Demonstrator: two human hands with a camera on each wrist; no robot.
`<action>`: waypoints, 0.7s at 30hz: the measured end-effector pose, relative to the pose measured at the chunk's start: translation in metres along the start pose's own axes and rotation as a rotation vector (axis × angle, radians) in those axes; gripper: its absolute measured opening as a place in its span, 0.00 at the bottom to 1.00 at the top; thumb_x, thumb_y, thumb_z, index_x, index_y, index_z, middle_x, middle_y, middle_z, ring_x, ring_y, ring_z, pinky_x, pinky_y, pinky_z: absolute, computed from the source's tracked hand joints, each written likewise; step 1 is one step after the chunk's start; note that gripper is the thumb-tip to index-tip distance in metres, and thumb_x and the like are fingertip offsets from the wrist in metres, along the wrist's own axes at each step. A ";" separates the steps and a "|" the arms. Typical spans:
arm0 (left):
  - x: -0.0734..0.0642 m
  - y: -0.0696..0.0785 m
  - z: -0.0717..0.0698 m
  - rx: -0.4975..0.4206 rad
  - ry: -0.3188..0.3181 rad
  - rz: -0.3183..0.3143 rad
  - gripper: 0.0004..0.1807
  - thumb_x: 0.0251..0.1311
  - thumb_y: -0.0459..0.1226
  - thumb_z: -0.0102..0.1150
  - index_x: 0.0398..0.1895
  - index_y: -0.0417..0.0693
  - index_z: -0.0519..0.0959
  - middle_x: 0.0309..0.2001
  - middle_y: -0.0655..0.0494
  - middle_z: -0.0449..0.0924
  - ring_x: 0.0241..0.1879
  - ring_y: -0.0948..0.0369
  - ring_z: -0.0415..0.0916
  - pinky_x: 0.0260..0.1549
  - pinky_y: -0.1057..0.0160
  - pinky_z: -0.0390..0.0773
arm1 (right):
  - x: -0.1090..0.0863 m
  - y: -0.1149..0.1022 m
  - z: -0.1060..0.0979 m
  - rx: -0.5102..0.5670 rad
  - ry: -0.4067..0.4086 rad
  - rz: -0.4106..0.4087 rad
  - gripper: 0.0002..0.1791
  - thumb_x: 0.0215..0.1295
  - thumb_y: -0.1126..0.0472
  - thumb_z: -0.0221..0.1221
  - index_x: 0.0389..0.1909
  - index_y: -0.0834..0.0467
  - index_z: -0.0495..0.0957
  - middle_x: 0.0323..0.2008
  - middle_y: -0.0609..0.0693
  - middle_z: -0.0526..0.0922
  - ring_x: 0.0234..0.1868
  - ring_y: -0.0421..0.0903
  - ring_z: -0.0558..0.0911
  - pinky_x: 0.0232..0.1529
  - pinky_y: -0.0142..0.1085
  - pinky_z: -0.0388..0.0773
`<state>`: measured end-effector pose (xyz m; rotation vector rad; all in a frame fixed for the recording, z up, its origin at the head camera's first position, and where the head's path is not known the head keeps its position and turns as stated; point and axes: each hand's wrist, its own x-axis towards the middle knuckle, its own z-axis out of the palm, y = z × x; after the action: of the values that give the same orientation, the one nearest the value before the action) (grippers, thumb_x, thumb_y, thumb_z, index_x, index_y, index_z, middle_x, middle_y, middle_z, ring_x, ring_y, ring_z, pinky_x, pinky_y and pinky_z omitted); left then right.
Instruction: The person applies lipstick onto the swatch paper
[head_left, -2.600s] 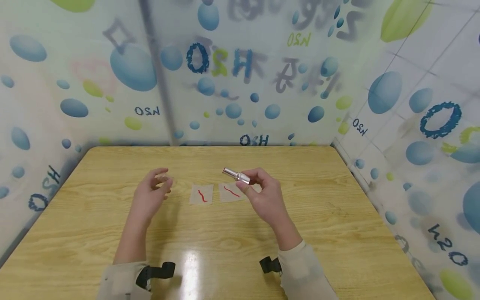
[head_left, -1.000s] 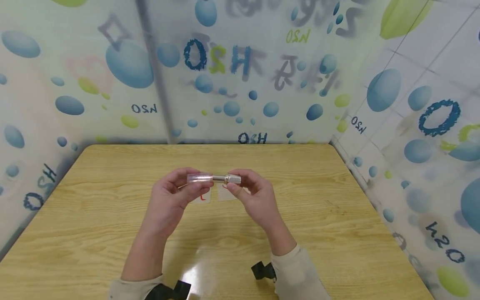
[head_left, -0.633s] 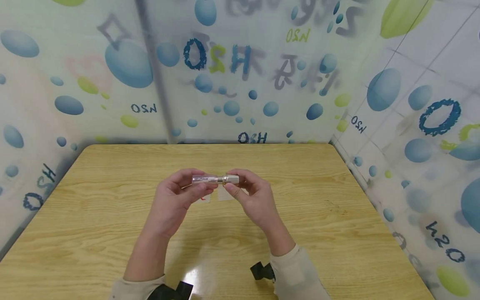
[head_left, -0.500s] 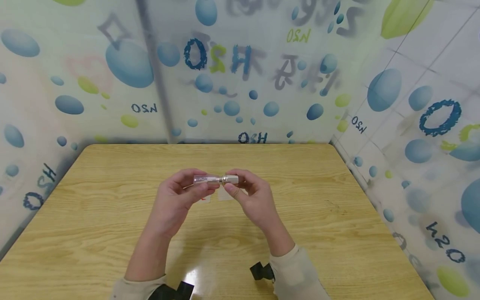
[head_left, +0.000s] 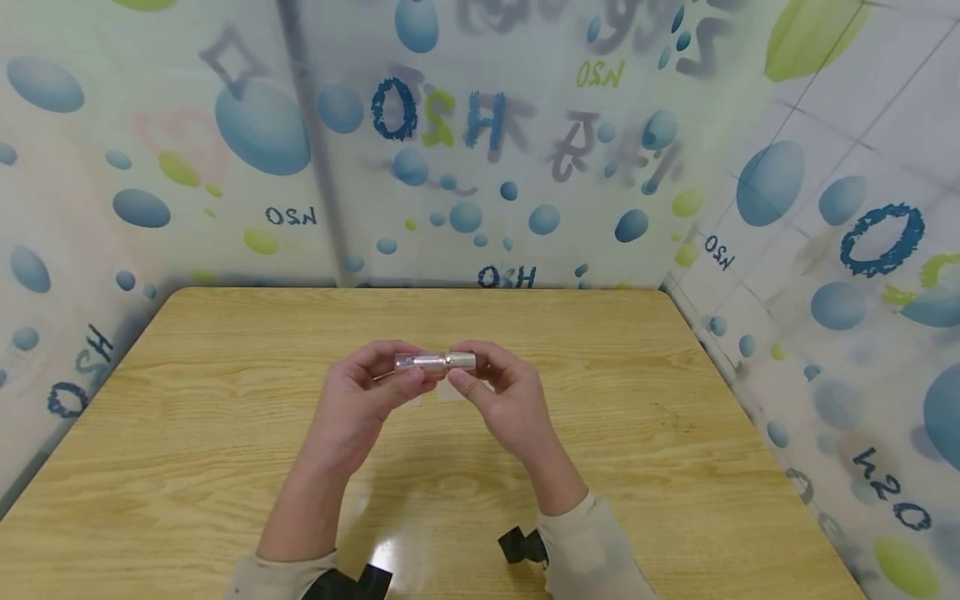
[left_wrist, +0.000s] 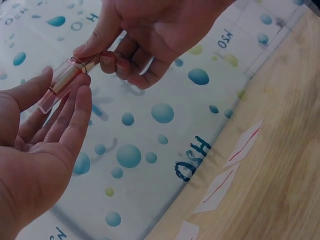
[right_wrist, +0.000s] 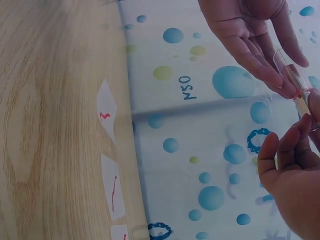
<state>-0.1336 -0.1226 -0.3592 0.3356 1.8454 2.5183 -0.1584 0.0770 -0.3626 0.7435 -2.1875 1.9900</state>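
Note:
A silvery lipstick (head_left: 461, 361) lies level between the two hands above the table, its metal tube inside a clear cap (head_left: 406, 362). My left hand (head_left: 351, 408) pinches the cap between thumb and fingers. The lipstick's base is gripped by the thumb and fingers of my right hand (head_left: 513, 407). In the left wrist view, the clear cap (left_wrist: 48, 103) surrounds the tube, and the right hand (left_wrist: 160, 30) comes in from above. Below the hands, paper slips (head_left: 452, 390) are mostly hidden in the head view; red strokes show on a slip (left_wrist: 220, 187) in the left wrist view.
The wooden table (head_left: 675, 483) reaches back to a wall sheet (head_left: 525, 167) printed with blue and green drops. Another marked slip (right_wrist: 106, 117) lies near the table's far edge in the right wrist view. Black wrist cameras (head_left: 522, 545) sit at both sleeves.
The left hand came in from the left with the clear cap, which slid rightward over the lipstick tube up to the base. The right hand keeps its grip and has turned the lipstick level.

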 end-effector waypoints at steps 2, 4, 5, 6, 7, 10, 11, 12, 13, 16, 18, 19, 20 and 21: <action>0.001 -0.001 0.001 0.003 -0.001 -0.003 0.14 0.62 0.29 0.62 0.51 0.36 0.76 0.43 0.53 0.86 0.44 0.55 0.86 0.48 0.58 0.84 | 0.000 0.001 -0.001 -0.002 0.006 0.011 0.15 0.65 0.61 0.63 0.52 0.58 0.81 0.45 0.55 0.84 0.45 0.48 0.80 0.49 0.37 0.81; 0.001 -0.002 0.002 0.011 0.003 -0.008 0.15 0.62 0.29 0.62 0.51 0.36 0.76 0.43 0.53 0.86 0.43 0.55 0.86 0.48 0.58 0.84 | -0.001 0.001 -0.001 -0.007 0.013 0.023 0.14 0.65 0.61 0.63 0.51 0.56 0.81 0.45 0.54 0.84 0.44 0.47 0.80 0.49 0.38 0.81; 0.002 -0.002 0.002 0.014 0.002 -0.010 0.15 0.62 0.29 0.62 0.51 0.36 0.77 0.43 0.53 0.86 0.43 0.55 0.86 0.48 0.59 0.84 | -0.001 0.001 -0.001 -0.007 0.014 0.027 0.14 0.65 0.60 0.63 0.51 0.56 0.81 0.45 0.54 0.84 0.44 0.46 0.80 0.49 0.38 0.81; 0.002 -0.003 0.003 0.018 0.003 -0.016 0.15 0.62 0.30 0.63 0.51 0.36 0.77 0.42 0.54 0.86 0.43 0.56 0.87 0.49 0.59 0.84 | -0.001 0.002 -0.001 -0.009 0.016 0.030 0.14 0.65 0.60 0.63 0.51 0.56 0.81 0.45 0.54 0.84 0.44 0.46 0.80 0.50 0.39 0.81; 0.002 -0.003 0.003 0.021 0.005 -0.021 0.15 0.62 0.30 0.63 0.51 0.36 0.77 0.42 0.54 0.86 0.43 0.56 0.87 0.49 0.59 0.84 | -0.001 0.002 -0.001 -0.010 0.017 0.032 0.14 0.65 0.60 0.63 0.51 0.56 0.81 0.45 0.54 0.84 0.44 0.46 0.80 0.50 0.40 0.81; 0.003 -0.003 0.005 0.032 0.009 -0.034 0.16 0.61 0.31 0.64 0.51 0.36 0.76 0.42 0.54 0.86 0.43 0.56 0.87 0.49 0.59 0.83 | -0.002 0.003 -0.002 -0.009 0.019 0.039 0.14 0.65 0.60 0.63 0.51 0.56 0.81 0.45 0.54 0.84 0.44 0.46 0.80 0.49 0.41 0.81; 0.003 -0.004 0.005 0.039 0.009 -0.036 0.16 0.61 0.31 0.64 0.51 0.36 0.76 0.42 0.55 0.87 0.43 0.56 0.87 0.49 0.59 0.84 | -0.002 0.004 -0.002 -0.008 0.022 0.042 0.14 0.65 0.60 0.63 0.51 0.56 0.81 0.45 0.54 0.84 0.44 0.46 0.80 0.49 0.41 0.81; 0.004 -0.004 0.006 0.049 0.010 -0.039 0.16 0.61 0.32 0.64 0.51 0.36 0.76 0.41 0.55 0.87 0.43 0.56 0.87 0.49 0.59 0.84 | -0.002 0.004 -0.003 -0.009 0.024 0.045 0.14 0.65 0.60 0.63 0.51 0.56 0.81 0.45 0.54 0.84 0.44 0.46 0.80 0.49 0.40 0.81; 0.004 -0.004 0.006 0.055 0.009 -0.042 0.17 0.61 0.32 0.64 0.51 0.35 0.76 0.41 0.55 0.87 0.43 0.56 0.87 0.49 0.59 0.84 | -0.002 0.004 -0.003 -0.009 0.027 0.047 0.14 0.65 0.60 0.63 0.51 0.56 0.81 0.45 0.54 0.84 0.44 0.46 0.80 0.48 0.39 0.81; 0.007 -0.005 0.007 0.073 0.003 -0.046 0.17 0.61 0.32 0.65 0.51 0.35 0.77 0.41 0.55 0.88 0.42 0.57 0.87 0.49 0.59 0.83 | -0.003 0.005 -0.004 -0.013 0.034 0.048 0.14 0.65 0.59 0.63 0.50 0.55 0.81 0.45 0.54 0.84 0.44 0.48 0.80 0.47 0.36 0.81; 0.008 -0.006 0.007 0.078 0.002 -0.049 0.17 0.61 0.33 0.65 0.51 0.35 0.77 0.41 0.55 0.88 0.42 0.56 0.87 0.49 0.59 0.83 | -0.002 0.005 -0.005 -0.017 0.036 0.047 0.13 0.65 0.59 0.63 0.50 0.55 0.81 0.44 0.54 0.84 0.44 0.49 0.80 0.46 0.34 0.81; 0.009 -0.006 0.008 0.080 0.004 -0.051 0.17 0.61 0.33 0.65 0.51 0.35 0.77 0.41 0.55 0.88 0.42 0.56 0.87 0.49 0.59 0.83 | -0.002 0.005 -0.005 -0.017 0.037 0.049 0.13 0.65 0.59 0.63 0.50 0.55 0.82 0.45 0.54 0.84 0.43 0.50 0.80 0.46 0.33 0.81; 0.010 -0.006 0.008 0.085 0.007 -0.052 0.17 0.60 0.33 0.65 0.50 0.35 0.77 0.41 0.55 0.88 0.43 0.56 0.87 0.49 0.59 0.83 | -0.002 0.006 -0.005 -0.015 0.036 0.050 0.13 0.65 0.59 0.63 0.50 0.55 0.82 0.45 0.54 0.83 0.43 0.50 0.80 0.46 0.33 0.81; 0.011 -0.006 0.008 0.088 0.012 -0.054 0.17 0.60 0.34 0.65 0.50 0.36 0.77 0.41 0.55 0.88 0.43 0.56 0.87 0.49 0.59 0.83 | -0.001 0.005 -0.005 -0.011 0.035 0.053 0.13 0.66 0.58 0.63 0.50 0.56 0.82 0.45 0.54 0.83 0.43 0.51 0.79 0.45 0.33 0.81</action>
<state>-0.1437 -0.1115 -0.3604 0.2685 1.9459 2.4153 -0.1611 0.0824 -0.3672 0.6518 -2.2190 1.9981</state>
